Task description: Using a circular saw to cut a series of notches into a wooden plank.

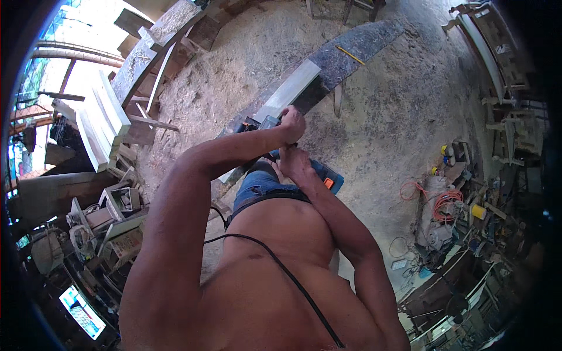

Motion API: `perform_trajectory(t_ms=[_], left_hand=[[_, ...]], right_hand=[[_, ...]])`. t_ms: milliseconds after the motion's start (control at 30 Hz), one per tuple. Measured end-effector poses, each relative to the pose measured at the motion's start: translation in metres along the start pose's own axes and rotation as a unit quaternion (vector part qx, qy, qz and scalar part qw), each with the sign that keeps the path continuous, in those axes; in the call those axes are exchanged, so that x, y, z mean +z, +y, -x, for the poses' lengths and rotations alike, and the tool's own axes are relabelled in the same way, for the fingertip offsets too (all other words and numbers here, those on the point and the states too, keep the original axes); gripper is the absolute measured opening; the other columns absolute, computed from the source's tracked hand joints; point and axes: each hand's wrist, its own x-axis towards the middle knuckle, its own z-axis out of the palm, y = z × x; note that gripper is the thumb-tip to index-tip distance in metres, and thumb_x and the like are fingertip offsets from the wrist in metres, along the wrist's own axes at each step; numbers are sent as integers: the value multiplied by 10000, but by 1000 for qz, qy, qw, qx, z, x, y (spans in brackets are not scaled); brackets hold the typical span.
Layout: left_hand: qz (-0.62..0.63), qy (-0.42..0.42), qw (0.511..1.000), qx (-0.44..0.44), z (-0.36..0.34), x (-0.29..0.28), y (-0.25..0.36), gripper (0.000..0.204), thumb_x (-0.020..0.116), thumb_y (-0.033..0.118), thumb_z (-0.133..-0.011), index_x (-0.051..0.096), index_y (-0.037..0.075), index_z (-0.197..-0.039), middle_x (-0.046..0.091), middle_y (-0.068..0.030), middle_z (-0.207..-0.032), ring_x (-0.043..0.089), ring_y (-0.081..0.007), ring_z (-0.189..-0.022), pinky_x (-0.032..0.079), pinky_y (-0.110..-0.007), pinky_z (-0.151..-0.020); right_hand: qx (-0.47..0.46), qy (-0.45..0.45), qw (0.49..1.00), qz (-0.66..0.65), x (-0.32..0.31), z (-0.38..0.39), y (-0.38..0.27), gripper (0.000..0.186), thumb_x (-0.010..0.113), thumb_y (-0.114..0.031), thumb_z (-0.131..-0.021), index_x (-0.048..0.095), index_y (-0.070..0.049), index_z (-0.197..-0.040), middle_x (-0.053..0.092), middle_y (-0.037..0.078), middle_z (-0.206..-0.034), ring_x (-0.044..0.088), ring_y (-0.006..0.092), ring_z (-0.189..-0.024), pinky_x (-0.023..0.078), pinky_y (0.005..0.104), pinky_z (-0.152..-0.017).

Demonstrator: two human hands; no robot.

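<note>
A pale wooden board point(290, 90) lies lengthwise on a long, dark, narrow work surface point(374, 38) in front of me. Over the board's near part sits a grey-and-black power tool point(268, 122), mostly covered by my arm and hands. My left hand point(293, 124) is closed on its top. Just nearer to my body, my right hand point(294, 164) has its fingers curled beside a dark cord, and what they grip is hidden. A blue thing with an orange patch point(329, 183) shows by my right wrist; its kind is unclear.
A thin yellow stick point(350, 55) lies on the dark surface's far part. Shaped boards point(102, 123) lean at the left. At the right, a coiled orange cord point(448, 205) lies among tools and scrap. A black cable point(275, 257) runs across my torso. Wood shavings cover the floor.
</note>
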Motion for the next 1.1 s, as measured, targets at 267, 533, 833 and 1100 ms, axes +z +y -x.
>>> perform_trajectory(t_ms=[267,533,833,1100], left_hand=[[61,-85,990,-99,-20,2,29,185,748,243,-913,881,140,-990,810,-87,-948,747,-346,-784,542,-587,-569],[215,-34,969,-117,0,13,11,217,732,256,-938,897,154,-1037,860,-57,-1051,822,-263,-945,646,-475,-735],[414,131,896,-90,69,-55,-56,260,760,246,-933,848,60,-1092,813,-194,-932,791,-350,-829,620,-467,-756],[363,68,788,-493,278,151,-3,1076,968,519,-755,490,65,-1606,605,-254,-1504,594,-431,-1387,545,-560,-1080]], right_hand=[[4,27,1000,2,26,-4,5,396,721,-262,-981,693,-85,-1334,800,178,-1153,823,344,-972,675,478,-842],[-45,-45,998,9,2,-9,2,424,669,-219,-1003,677,-56,-1395,793,213,-1227,814,363,-1035,661,500,-893],[-14,-70,983,-169,-25,-10,41,409,713,-246,-910,698,25,-1217,773,317,-1106,743,508,-1079,610,552,-913],[51,-86,955,-278,-93,-32,65,319,740,-214,-870,758,-40,-1136,748,119,-817,730,259,-660,577,441,-632]])
